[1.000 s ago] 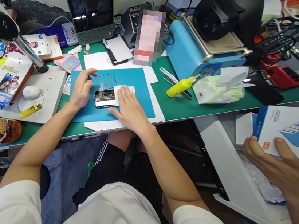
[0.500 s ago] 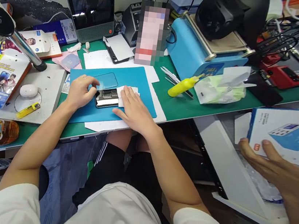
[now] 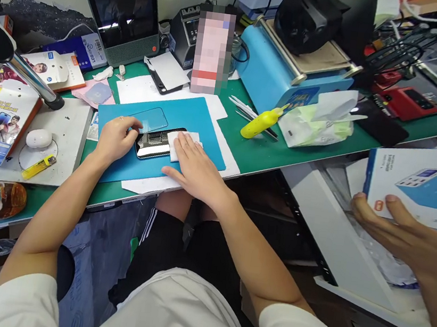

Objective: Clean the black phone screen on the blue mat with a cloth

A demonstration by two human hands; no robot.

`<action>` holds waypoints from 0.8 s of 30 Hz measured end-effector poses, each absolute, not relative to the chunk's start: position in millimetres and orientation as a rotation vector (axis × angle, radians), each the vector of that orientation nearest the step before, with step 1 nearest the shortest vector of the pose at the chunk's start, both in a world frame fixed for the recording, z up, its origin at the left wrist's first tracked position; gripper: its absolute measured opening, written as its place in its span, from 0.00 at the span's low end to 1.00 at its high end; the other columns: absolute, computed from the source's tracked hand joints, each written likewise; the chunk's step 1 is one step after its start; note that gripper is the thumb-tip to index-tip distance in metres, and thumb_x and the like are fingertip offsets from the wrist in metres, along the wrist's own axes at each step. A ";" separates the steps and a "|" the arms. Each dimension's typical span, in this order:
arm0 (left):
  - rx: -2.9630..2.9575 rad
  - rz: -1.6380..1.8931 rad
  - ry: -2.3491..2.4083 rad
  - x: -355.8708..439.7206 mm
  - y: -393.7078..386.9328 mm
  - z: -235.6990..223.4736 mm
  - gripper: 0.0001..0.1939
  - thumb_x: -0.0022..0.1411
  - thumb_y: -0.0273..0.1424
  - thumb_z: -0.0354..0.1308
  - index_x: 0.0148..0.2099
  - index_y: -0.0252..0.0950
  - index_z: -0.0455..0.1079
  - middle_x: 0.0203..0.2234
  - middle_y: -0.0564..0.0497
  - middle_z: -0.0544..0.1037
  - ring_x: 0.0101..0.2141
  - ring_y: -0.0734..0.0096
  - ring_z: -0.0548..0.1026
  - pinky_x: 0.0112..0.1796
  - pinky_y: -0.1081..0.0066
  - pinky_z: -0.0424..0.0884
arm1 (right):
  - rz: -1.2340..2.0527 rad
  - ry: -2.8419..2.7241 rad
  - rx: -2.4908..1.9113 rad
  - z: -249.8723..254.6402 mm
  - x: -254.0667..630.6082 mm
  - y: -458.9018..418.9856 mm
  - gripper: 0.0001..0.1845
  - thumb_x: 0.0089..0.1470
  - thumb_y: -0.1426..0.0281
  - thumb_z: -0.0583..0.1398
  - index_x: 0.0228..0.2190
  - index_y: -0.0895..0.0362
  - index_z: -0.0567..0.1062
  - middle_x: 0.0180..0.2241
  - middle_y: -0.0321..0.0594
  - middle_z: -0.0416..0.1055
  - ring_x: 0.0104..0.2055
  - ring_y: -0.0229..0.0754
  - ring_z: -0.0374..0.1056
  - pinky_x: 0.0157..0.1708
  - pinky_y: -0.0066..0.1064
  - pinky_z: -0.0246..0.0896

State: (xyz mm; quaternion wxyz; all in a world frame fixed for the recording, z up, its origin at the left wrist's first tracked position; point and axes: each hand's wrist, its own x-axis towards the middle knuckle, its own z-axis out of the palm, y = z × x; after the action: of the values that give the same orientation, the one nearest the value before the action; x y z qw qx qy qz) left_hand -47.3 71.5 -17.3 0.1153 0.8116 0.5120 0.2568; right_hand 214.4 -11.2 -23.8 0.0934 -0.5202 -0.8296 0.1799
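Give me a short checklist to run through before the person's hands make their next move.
1. Phone resting on the blue mat: ok.
2. Right hand flat on the white cloth, at the phone's right end: ok.
3. Left hand gripping the phone's left end: cannot tell; it is close, but contact is unclear.
4. Clear panel lined up over the phone: not ok; it sits mostly past the far edge.
5. Phone surface under the cloth free of marks: cannot tell; it is covered.
6. Other person's hand, at the printed box, away from the mat: ok.
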 end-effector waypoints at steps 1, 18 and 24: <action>2.372 0.714 1.510 -46.4 69.6 -14.1 0.17 0.66 0.32 0.50 0.44 0.41 0.82 0.38 0.47 0.87 0.42 0.54 0.81 0.45 0.57 0.74 | 0.525 -2.458 -1.539 -25.6 213.9 -4.9 0.52 0.73 0.44 0.53 0.77 0.73 0.53 0.80 0.65 0.43 0.84 0.61 0.38 0.80 0.60 0.41; 2.718 0.414 1.101 -48.2 58.7 -2.5 0.46 0.61 0.71 0.60 0.65 0.40 0.77 0.54 0.37 0.80 0.49 0.45 0.76 0.52 0.49 0.72 | 0.399 -2.392 -1.191 -39.0 235.0 40.6 0.32 0.64 0.52 0.69 0.62 0.57 0.77 0.62 0.54 0.75 0.64 0.62 0.67 0.66 0.56 0.63; 2.730 0.372 0.967 -43.7 55.1 0.5 0.35 0.66 0.60 0.66 0.62 0.39 0.75 0.60 0.37 0.79 0.52 0.45 0.75 0.56 0.47 0.71 | 0.483 -2.363 -1.160 -39.8 245.2 40.0 0.28 0.60 0.54 0.73 0.56 0.55 0.80 0.58 0.52 0.76 0.60 0.61 0.68 0.63 0.55 0.62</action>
State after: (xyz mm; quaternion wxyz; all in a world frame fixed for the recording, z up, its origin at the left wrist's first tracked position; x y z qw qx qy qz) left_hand -43.7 55.1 0.5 0.1105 0.9292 0.3292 0.1265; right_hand 245.2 40.0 -39.8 0.2304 -0.4218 -0.8591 0.1758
